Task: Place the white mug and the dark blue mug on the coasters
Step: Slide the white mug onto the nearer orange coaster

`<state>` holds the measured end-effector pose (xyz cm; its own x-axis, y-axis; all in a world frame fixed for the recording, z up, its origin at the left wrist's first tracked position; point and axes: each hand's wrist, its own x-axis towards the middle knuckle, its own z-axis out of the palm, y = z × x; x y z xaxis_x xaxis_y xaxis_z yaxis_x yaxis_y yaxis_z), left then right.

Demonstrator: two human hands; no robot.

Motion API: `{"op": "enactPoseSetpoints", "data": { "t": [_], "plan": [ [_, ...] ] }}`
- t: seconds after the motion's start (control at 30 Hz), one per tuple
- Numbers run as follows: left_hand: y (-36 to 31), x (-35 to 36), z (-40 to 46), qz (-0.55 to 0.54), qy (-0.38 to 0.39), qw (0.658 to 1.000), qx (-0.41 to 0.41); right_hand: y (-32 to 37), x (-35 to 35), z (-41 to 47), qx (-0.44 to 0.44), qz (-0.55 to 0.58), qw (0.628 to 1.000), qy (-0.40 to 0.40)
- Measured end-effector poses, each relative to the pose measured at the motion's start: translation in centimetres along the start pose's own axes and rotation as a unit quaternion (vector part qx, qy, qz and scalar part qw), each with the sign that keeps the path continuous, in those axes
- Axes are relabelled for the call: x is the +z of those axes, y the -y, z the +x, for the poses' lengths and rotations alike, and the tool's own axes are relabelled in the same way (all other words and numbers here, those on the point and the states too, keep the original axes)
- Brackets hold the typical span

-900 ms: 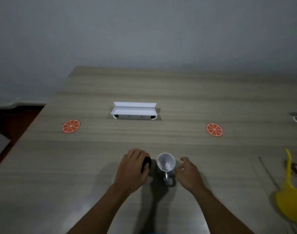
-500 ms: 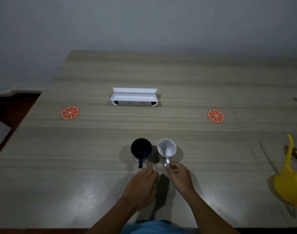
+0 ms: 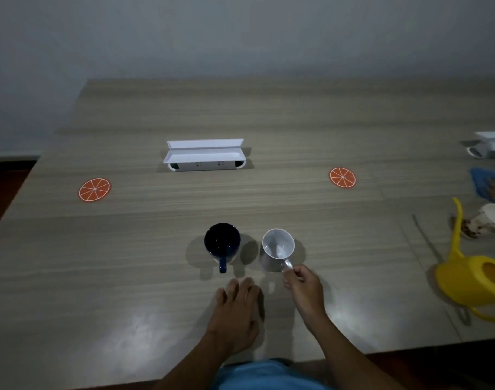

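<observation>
Left hand (image 3: 236, 311) flat on the wooden table (image 3: 128, 277), fingers spread, holding nothing; dark blue mug (image 3: 222, 244) stands just beyond its fingertips, not touched, handle pointing back at the person. Right hand (image 3: 304, 285) pinched closed on the handle of the white mug (image 3: 278, 249), which tilts slightly; base contact with table unclear. Mugs side by side, near but apart. Farther out: left orange-slice coaster (image 3: 94, 190) and right orange-slice coaster (image 3: 342, 177), both bare, well apart. Yellow watering can (image 3: 477, 280) cut off at right edge.
</observation>
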<state>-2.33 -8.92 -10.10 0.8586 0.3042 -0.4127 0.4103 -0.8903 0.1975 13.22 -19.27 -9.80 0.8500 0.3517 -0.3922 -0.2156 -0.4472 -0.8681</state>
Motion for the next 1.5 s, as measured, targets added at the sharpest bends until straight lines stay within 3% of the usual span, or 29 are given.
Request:
{"op": "enactPoseSetpoints", "data": {
  "t": [0.37, 0.6, 0.73, 0.87, 1.07, 1.27, 1.5],
  "plan": [
    [-2.0, -1.6, 5.0, 0.017, 0.016, 0.999, 0.049, 0.4, -5.0, 1.1, 0.006, 0.033, 0.999, -0.037],
    [-4.0, -2.3, 9.3, -0.064, 0.029, 0.997, -0.013, 1.4, -7.4, 1.9, 0.011, 0.010, 0.999, -0.045],
    [-4.7, -1.2, 10.3, -0.070, -0.005, 0.996, -0.047, 1.6, -8.3, 2.7, 0.014, 0.018, 0.998, -0.058],
    [-4.1, -0.6, 10.7, -0.065, -0.054, 0.996, -0.032, 2.3, -8.8, 4.3, 0.023, 0.023, 0.997, -0.067],
    [-4.0, -4.7, 17.8, -0.091, -0.122, 0.987, -0.043, 4.2, -9.1, 8.9, 0.022, 0.041, 0.996, -0.082],
    [-4.5, -7.4, 27.4, -0.116, -0.117, 0.983, -0.074, 6.4, -9.0, 14.8, 0.025, 0.054, 0.993, -0.098],
    [-4.9, -6.8, 29.2, -0.112, -0.142, 0.977, -0.113, 6.9, -8.9, 20.6, -0.003, 0.064, 0.983, -0.170]
  ]
}}
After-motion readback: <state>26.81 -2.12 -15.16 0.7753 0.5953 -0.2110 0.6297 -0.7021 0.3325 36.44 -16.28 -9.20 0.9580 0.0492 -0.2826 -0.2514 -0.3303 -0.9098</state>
